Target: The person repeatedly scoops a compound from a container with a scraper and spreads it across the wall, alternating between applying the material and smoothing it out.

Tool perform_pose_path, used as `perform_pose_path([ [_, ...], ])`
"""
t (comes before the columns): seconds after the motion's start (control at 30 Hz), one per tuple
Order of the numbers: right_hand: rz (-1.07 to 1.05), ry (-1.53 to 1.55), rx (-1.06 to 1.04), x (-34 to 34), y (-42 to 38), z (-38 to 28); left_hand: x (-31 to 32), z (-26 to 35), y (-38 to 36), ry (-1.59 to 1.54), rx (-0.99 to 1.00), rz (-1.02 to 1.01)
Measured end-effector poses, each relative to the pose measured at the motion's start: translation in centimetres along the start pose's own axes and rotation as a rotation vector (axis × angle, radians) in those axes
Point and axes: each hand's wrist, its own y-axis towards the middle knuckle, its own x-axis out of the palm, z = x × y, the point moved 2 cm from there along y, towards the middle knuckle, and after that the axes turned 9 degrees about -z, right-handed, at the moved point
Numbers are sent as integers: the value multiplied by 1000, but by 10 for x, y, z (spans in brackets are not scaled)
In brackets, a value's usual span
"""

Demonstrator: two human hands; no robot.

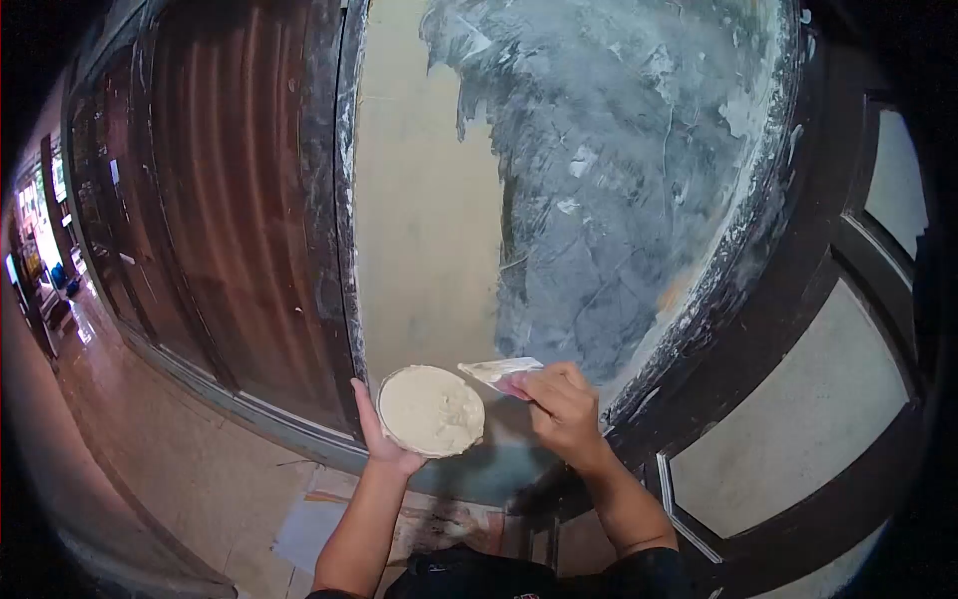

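My left hand (387,444) supports a round tub (381,401) from its left side and below, the thumb reaching up along the rim. Thick cream-coloured putty (419,404) fills it, smooth on the left and lumpy on the right. To the right of the tub, my right hand (566,411) grips a putty knife (499,370). Its putty-smeared blade points left, just apart from the tub's upper right rim. Behind both hands stands a wall panel: cream putty (427,220) coats its left strip, while the larger right part is a patchy grey surface (609,200).
Left of the panel is a dark frame with a brown, rippled panel (235,180). A dark wooden door with pale panels (798,409) stands on the right. Below, papers (309,534) lie on the tiled floor (190,449), which runs left toward a bright opening.
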Motion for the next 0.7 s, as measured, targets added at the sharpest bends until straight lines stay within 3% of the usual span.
perform_pose_path([
  [0.07, 56, -16, 86, 5, -5, 19, 2, 1, -5, -2, -17, -72],
  [0.13, 102, -6, 152, 21, -20, 44, -15, 2, -7, -7, 34, 29],
  [0.2, 126, -149, 305, 40, -44, 64, -18, 7, -16, -21, 13, -34],
  [0.23, 61, -160, 356, 51, -56, 69, -18, 10, -19, -35, -5, -99],
  [0.37, -174, -172, 501, 102, -115, 95, -29, 19, -30, 8, 59, 7],
  [0.47, -247, -133, 549, 131, -145, 108, -24, 25, -36, -63, 85, -39],
  [0.5, -271, -80, 580, 137, -151, 111, -26, 26, -37, -142, 91, 28],
  [0.57, -280, -121, 587, 148, -155, 121, -30, 27, -37, -222, 99, 94],
  [0.63, -282, -165, 645, 144, -146, 120, -34, 26, -37, -37, 111, 141],
  [0.7, -198, -114, 636, 136, -139, 117, -33, 27, -41, 15, 101, 66],
])
